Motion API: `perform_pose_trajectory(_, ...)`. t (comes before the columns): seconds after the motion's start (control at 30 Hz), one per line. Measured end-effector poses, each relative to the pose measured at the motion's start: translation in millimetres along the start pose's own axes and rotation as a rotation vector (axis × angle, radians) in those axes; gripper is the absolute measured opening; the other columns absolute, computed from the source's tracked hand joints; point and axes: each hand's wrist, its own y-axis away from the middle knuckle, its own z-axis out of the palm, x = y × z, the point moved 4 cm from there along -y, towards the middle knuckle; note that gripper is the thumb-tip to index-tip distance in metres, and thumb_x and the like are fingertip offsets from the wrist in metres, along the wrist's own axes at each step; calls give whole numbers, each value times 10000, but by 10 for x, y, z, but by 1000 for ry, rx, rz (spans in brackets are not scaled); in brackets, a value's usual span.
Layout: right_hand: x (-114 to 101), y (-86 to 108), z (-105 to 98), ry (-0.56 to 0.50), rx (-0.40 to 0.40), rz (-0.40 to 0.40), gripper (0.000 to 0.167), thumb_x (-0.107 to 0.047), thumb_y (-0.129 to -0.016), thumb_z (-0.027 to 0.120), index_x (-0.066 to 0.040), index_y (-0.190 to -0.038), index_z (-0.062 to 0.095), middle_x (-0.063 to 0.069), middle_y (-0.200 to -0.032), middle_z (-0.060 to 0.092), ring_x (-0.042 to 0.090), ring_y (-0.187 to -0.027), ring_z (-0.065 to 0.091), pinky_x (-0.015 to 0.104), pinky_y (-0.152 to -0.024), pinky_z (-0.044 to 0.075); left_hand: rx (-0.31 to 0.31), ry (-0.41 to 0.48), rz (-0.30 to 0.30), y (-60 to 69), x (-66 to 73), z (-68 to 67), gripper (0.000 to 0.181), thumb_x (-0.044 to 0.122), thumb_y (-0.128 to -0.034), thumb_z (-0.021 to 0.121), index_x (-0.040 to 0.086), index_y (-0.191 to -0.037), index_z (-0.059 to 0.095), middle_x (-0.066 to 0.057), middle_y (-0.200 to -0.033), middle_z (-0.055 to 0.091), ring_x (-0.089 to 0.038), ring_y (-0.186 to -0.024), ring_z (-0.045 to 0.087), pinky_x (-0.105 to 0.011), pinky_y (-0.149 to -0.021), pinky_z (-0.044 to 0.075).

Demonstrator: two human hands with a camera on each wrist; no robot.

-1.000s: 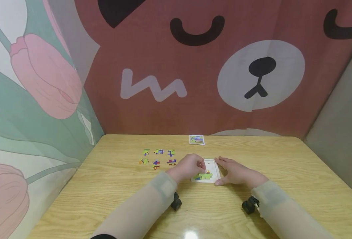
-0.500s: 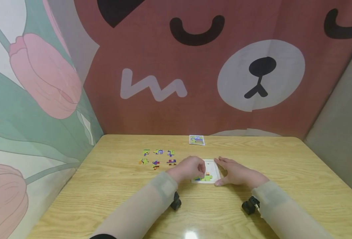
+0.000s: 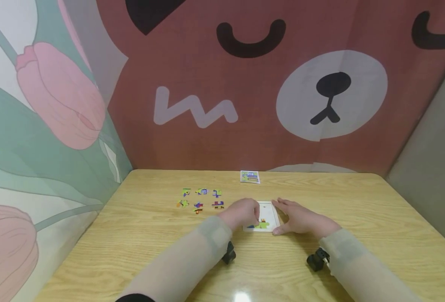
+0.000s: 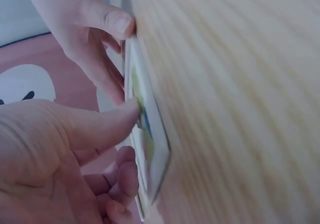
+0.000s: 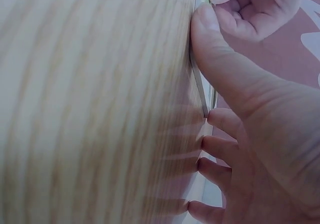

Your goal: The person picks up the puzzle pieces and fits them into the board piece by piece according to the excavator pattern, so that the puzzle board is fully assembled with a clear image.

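Note:
A white puzzle tray (image 3: 270, 216) lies in front of the hands, with green and blue pieces (image 3: 263, 225) along its near side. My left hand (image 3: 242, 212) bends over the tray's left part; its thumb and curled fingers are at the green and blue piece (image 4: 146, 116) in the left wrist view, the far fingertips partly hidden. With thumb and fingers spread, my right hand (image 3: 301, 217) rests along the tray's right edge. The right wrist view has the right thumb (image 5: 212, 39) against the tray's side, its other fingertips (image 5: 212, 146) farther along.
Several loose puzzle pieces (image 3: 198, 205) lie in rows on the wooden table (image 3: 162, 235), left of the tray. A small picture card (image 3: 250, 176) is near the table's back edge. Behind it hangs a printed curtain (image 3: 192, 142).
The green strip in the tray has shifted slightly toward the near edge, and my left hand has moved a little nearer with it. My right hand keeps its place at the tray.

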Motion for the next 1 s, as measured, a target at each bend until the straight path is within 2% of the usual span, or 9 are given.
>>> perform_pose_trajectory(0.17, 1, 5, 1, 3, 2, -1, 1066, -529, -729, 804, -24, -1528, 314, 282, -1549, 249, 488, -1396, 239, 608, -1080, 250, -10, -49, -35, -47, 20, 17, 271, 105, -901, 693, 135, -657, 578, 28, -646, 539, -123, -565, 483, -261, -556, 419)
perform_pose_trajectory(0.3, 1, 3, 1, 4, -1, 4, 1067, -534, -728, 803, -28, -1530, 313, 279, -1550, 249, 486, -1398, 236, 607, -1082, 246, -11, -50, -9, -68, 13, 7, 352, 35, -874, 628, 116, -569, 473, 29, -536, 399, -112, -460, 377, -247, -478, 360)
perform_pose_trajectory(0.33, 2, 1, 0, 5, -2, 5, 1067, -534, -727, 803, -29, -1530, 313, 280, -1550, 250, 486, -1398, 236, 607, -1082, 246, -15, -37, -5, -65, 9, 2, 352, 40, -881, 636, 116, -569, 489, 35, -535, 408, -110, -462, 377, -244, -480, 360)
perform_pose_trajectory(0.4, 0, 0, -2, 4, -4, 10, 1070, -535, -725, 805, -30, -1530, 314, 279, -1550, 251, 485, -1400, 234, 606, -1084, 244, -23, -7, -2, -52, 4, -13, 324, 52, -891, 659, 109, -591, 550, 41, -559, 455, -108, -488, 406, -242, -500, 371)
perform_pose_trajectory(0.57, 2, -4, 8, -6, -16, 29, 1077, -537, -718, 807, -39, -1534, 312, 271, -1556, 244, 482, -1405, 224, 607, -1088, 235, -49, 29, -4, -1, -6, -36, 148, 92, -914, 690, 115, -772, 719, 27, -725, 622, -132, -620, 511, -255, -588, 430)
perform_pose_trajectory(0.7, 1, -8, 10, -14, -20, 38, 1077, -537, -717, 806, -46, -1536, 310, 267, -1559, 240, 483, -1406, 220, 615, -1085, 234, -41, 27, 23, 5, -33, -38, 147, 74, -924, 666, 134, -800, 716, 20, -766, 622, -138, -655, 512, -262, -604, 426)
perform_pose_trajectory(0.8, 2, -15, 8, -17, -21, 46, 1081, -546, -713, 804, -55, -1539, 309, 261, -1563, 239, 478, -1409, 218, 617, -1085, 234, 9, 8, 55, -5, -71, -50, 137, 86, -916, 679, 164, -803, 680, 25, -792, 598, -131, -690, 511, -268, -620, 420)
perform_pose_trajectory(0.9, 8, -22, 8, -11, -20, 48, 1088, -561, -708, 799, -56, -1538, 310, 262, -1562, 240, 480, -1407, 221, 622, -1081, 235, 51, -4, 66, -14, -114, -58, 116, 110, -901, 701, 173, -818, 651, 29, -797, 572, -130, -705, 510, -275, -626, 415)
perform_pose_trajectory(1.0, 19, -26, 7, -8, -19, 53, 1087, -566, -708, 798, -65, -1540, 311, 255, -1565, 241, 474, -1410, 222, 620, -1084, 234, 46, 29, 57, -5, -133, -52, 110, 125, -883, 731, 159, -827, 644, 27, -782, 577, -138, -684, 520, -279, -616, 420)
